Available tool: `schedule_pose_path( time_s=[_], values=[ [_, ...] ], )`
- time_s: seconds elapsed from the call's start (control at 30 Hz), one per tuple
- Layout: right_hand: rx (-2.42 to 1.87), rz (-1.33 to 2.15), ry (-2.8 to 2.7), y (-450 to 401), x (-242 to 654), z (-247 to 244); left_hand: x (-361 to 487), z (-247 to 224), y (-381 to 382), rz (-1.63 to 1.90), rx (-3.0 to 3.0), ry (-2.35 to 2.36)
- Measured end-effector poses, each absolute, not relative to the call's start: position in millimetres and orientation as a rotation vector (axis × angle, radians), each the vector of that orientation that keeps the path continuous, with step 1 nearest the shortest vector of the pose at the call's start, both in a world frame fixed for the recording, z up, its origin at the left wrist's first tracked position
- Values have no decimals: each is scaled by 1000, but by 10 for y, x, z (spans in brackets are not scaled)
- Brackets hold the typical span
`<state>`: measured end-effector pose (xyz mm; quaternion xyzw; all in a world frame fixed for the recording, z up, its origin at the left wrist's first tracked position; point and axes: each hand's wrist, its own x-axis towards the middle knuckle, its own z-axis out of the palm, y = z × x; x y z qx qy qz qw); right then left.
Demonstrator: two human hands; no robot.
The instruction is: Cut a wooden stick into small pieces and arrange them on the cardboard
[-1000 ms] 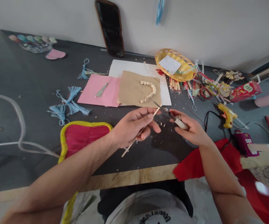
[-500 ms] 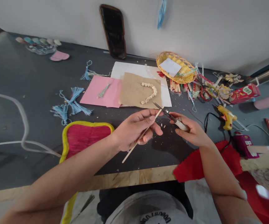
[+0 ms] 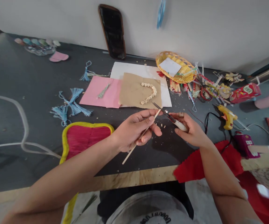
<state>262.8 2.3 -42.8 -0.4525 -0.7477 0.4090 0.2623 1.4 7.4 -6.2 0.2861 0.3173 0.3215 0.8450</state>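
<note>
My left hand (image 3: 139, 129) pinches a thin pale wooden stick (image 3: 132, 153), which slants up to the right. Its upper end lies at the blades of the scissors (image 3: 180, 125). My right hand (image 3: 190, 129) is closed round the light handles, and the dark blades point up and left. Just beyond, a curved row of small pale pieces (image 3: 153, 91) rests on brown paper (image 3: 132, 90). Tiny cut bits (image 3: 164, 126) lie on the dark table below the blades.
Pink paper (image 3: 99, 93), blue tassels (image 3: 72, 104) and a yellow-edged magenta piece (image 3: 85, 137) lie left. A wicker basket (image 3: 185, 67), glue gun (image 3: 227, 116) and red cloth (image 3: 190, 168) are right. A phone (image 3: 113, 32) leans on the wall.
Both hands hold nearly the same place, with the stick and scissors still in them. The fingers of my right hand have shifted slightly on the handles.
</note>
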Motion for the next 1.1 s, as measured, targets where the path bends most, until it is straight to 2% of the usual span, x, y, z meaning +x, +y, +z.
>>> schedule_pose_path(
  time_s=[0.27,0.63,0.97,1.1],
  values=[
    [-1364,794,-2275,20,2566,-406,29,-78,29,645,648,624],
    [-1309,765,-2373,34,2554,-418,0,-130,41,611,754,662],
    [-1398,350,-2229,98,2594,-518,17,-244,125,874,1555,1166],
    [-1424,290,-2213,83,2573,-558,6,-299,129,924,1718,1230]
  ],
)
